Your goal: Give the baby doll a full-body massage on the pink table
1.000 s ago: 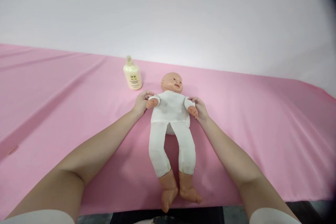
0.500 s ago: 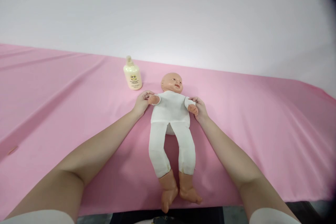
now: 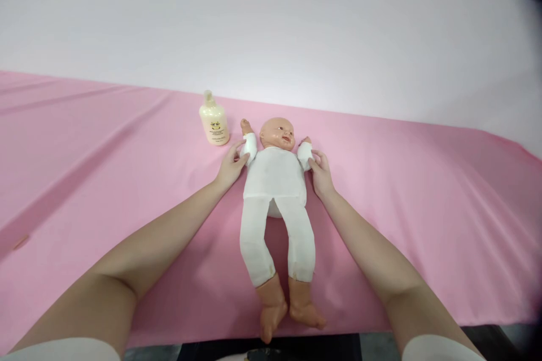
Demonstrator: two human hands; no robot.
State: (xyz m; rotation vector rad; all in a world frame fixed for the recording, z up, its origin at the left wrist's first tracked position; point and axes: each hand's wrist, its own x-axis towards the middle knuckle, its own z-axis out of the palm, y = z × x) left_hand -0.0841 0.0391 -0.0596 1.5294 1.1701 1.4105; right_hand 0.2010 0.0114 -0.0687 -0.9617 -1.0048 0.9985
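Observation:
A baby doll (image 3: pixel 275 177) with a white cloth body lies on its back, head away from me and bare feet toward me. Both its arms are raised beside its head. My left hand (image 3: pixel 232 164) is closed around the doll's arm on the left, thumb on the near side. On the other side my right hand (image 3: pixel 322 174) grips the opposite arm between thumb and fingers. Some fingertips of both hands are hidden behind the white sleeves.
A pale yellow pump bottle (image 3: pixel 215 124) stands upright just beyond my left hand. Pink cloth (image 3: pixel 406 225) covers the near part of the surface, with a white surface (image 3: pixel 271 28) behind it. A small brownish piece (image 3: pixel 21 242) lies far left.
The doll's two arms have swung from pointing down toward me to pointing up beside its head. My hands have shifted slightly with them. The doll's body and the bottle have stayed put.

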